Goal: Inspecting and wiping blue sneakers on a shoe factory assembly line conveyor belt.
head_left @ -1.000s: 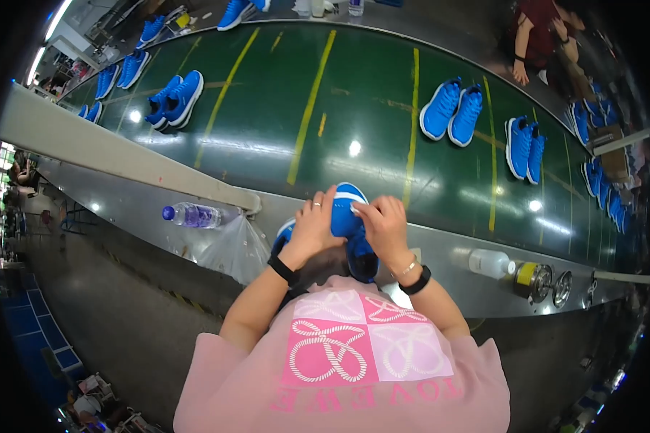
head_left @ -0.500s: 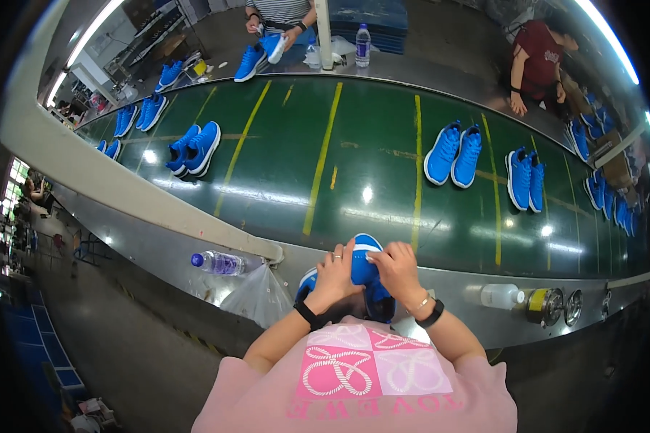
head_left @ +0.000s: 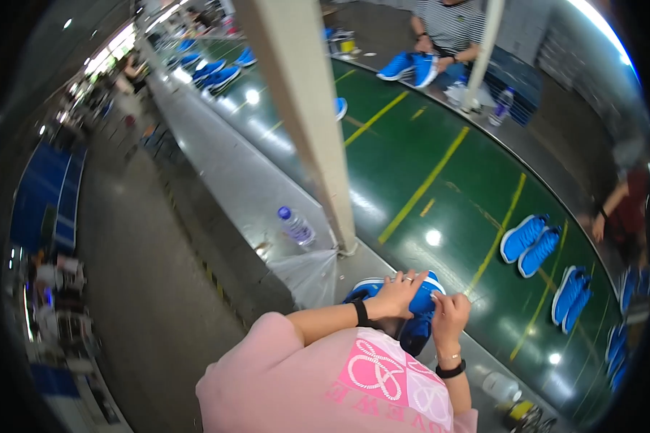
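At the near edge of the metal ledge, a blue sneaker (head_left: 423, 301) is held toe away from me. My left hand (head_left: 399, 296) is closed round its left side, fingers over the upper. On its right side my right hand (head_left: 451, 316) is closed in a pinch against the upper. A small white bit shows at those fingertips, too small to name. Another blue sneaker (head_left: 362, 289), with a white sole, lies partly hidden beside my left hand.
A green conveyor belt (head_left: 412, 169) carries pairs of blue sneakers (head_left: 530, 245). A beige post (head_left: 303, 108) rises near my left. Beside it are a water bottle (head_left: 296, 225) and a clear plastic bag (head_left: 307, 278). A white bottle (head_left: 501, 387) lies near my right arm. Co-workers stand across the belt.
My view has turned left, so the belt and post appear shifted and tilted. Both hands stay on the sneaker. Across the belt, the co-worker in stripes has lowered a shoe beside another.
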`<state>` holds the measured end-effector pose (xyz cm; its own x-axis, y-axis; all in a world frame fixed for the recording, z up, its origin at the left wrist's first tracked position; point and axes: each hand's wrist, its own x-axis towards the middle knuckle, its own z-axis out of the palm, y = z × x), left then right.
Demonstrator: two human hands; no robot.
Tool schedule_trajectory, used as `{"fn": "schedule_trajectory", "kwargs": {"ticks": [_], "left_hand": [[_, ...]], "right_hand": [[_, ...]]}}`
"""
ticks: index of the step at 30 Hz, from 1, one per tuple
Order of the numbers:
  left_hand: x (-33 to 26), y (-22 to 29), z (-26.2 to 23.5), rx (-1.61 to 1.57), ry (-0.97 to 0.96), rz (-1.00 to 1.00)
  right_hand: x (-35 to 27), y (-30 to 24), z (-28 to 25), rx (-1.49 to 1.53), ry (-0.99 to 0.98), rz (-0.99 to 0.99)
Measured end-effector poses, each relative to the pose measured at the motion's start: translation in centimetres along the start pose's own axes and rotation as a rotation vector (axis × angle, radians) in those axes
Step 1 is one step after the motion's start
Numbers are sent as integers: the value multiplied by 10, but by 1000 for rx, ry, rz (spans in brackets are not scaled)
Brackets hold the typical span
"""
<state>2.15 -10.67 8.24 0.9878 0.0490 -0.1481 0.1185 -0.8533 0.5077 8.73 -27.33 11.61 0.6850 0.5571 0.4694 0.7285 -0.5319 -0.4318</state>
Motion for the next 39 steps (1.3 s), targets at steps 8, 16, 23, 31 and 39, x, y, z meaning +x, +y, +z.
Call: {"fn": "schedule_trajectory", "kwargs": {"ticks": [8,16,23,31,39], "left_hand": [[-11,7,2,48,99,-28],[-19,13,5,26,124,-23],[-18,14,10,47,146,-55],[-16,17,2,60,141,-14],[-13,2,-4,59,183,-18]], "right_hand": [[36,6,32,42,-78,54],[-12,15,-8,67,-45,-14],[17,-5,13,76,-50,-11],[-62,41,-9,-1,63,172],[-151,59,-28,51,182,571]]}}
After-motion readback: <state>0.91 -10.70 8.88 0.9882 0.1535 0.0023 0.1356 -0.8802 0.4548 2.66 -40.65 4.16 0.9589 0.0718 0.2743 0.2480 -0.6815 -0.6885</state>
